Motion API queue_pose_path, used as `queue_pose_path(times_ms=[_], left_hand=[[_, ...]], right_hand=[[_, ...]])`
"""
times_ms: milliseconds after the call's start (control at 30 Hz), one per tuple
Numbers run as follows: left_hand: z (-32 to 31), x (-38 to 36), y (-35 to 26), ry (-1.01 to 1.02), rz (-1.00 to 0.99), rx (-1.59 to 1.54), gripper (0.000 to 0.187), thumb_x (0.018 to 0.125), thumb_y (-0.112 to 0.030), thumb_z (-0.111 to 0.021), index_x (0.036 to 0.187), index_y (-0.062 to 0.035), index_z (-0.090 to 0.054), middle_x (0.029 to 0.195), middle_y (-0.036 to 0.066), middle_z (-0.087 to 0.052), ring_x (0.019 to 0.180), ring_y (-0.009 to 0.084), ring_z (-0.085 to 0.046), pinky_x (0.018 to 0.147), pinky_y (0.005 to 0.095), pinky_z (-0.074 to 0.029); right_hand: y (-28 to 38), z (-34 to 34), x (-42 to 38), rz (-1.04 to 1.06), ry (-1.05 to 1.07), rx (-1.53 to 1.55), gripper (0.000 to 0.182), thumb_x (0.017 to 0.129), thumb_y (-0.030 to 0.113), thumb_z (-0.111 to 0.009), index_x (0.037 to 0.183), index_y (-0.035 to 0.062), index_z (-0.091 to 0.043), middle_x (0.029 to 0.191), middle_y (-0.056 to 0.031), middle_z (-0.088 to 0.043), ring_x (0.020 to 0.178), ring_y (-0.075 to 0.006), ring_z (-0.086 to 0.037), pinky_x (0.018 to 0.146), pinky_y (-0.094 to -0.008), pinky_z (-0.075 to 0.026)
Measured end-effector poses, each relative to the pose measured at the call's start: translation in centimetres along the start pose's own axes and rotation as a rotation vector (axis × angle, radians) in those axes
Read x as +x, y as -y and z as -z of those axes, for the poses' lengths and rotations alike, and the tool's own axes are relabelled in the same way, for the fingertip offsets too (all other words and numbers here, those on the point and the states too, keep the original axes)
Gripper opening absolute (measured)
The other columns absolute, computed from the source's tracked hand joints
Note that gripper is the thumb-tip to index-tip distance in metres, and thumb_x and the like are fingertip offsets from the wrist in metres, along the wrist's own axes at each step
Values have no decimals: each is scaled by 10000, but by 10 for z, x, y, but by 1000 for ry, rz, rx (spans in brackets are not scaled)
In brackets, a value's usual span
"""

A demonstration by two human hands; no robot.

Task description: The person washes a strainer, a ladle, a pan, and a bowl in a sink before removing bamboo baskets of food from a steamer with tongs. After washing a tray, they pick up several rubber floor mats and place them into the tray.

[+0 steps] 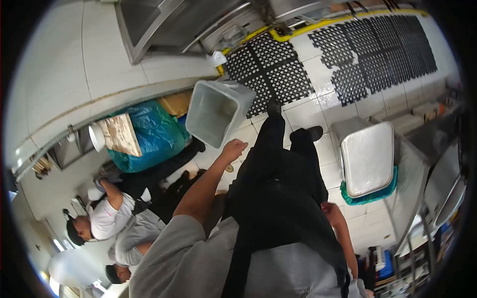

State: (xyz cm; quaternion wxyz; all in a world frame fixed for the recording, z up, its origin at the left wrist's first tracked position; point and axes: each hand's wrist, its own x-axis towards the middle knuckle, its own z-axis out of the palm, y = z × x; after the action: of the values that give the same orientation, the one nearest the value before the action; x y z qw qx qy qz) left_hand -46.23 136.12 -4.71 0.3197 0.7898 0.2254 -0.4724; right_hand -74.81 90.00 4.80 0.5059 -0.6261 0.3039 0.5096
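Observation:
My left hand (233,150) is held out in front with its fingers curled into a loose fist, and nothing shows in it. It overlaps the lower edge of a grey plastic bin (194,111), whose open top shows a bare inside. Low beside my thigh, at the edge of my black apron (278,198), my right hand (332,212) has its fingers curled in, with nothing visible in them. My black shoes (308,133) are on the white tiled floor, one ahead of the other.
Black perforated mats (271,64) cover floor ahead. On the right stands a bin with a white lid (368,159) and green bag, beside metal counters. To the left are a blue-bagged container (154,134), a stained board (119,134) and two people (112,216).

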Motion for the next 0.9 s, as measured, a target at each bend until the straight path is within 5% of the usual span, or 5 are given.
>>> queue_pose_path(times_ms=[167,267,400,567,900], left_hand=[[8,75,46,56,379,-885,677,914,-575,-659,1345,-68,-535,1239,110,-625,1066,286,-637,927,418,-497],[-2,126,81,-30,510,-1619,992,875,-641,-676,1584,-104,-238,1460,137,-458,1301,364,-504,1094,496,-398],[-8,168,87,-286,676,-2163,1115,838,-613,-731,1606,-127,-84,1478,150,-394,1292,392,-492,1077,572,-402],[-22,207,120,-204,604,-2452,544,906,-455,-724,1255,-77,-546,1195,92,-627,1138,294,-596,1023,508,-463],[-50,227,153,-427,451,-2535,126,914,-88,-596,1039,-81,-604,1023,68,-666,911,219,-657,795,363,-584]], right_hand=[[132,23,-51,-77,378,311,181,850,121,-718,1006,32,-736,910,-21,-716,826,-164,-639,772,-356,-515],[221,13,-38,-124,377,28,237,916,236,-650,1033,48,-732,914,-64,-710,860,-244,-675,829,-391,-533],[284,-12,-7,-272,369,-433,254,938,265,-597,1036,74,-731,978,-82,-713,927,-262,-689,855,-398,-536],[299,-23,12,-406,428,-570,247,932,224,-586,1054,64,-728,1031,-92,-723,962,-243,-690,867,-391,-537],[256,17,27,-589,415,-400,326,853,118,-707,1149,-16,-700,1092,-105,-740,998,-194,-666,905,-359,-514]])
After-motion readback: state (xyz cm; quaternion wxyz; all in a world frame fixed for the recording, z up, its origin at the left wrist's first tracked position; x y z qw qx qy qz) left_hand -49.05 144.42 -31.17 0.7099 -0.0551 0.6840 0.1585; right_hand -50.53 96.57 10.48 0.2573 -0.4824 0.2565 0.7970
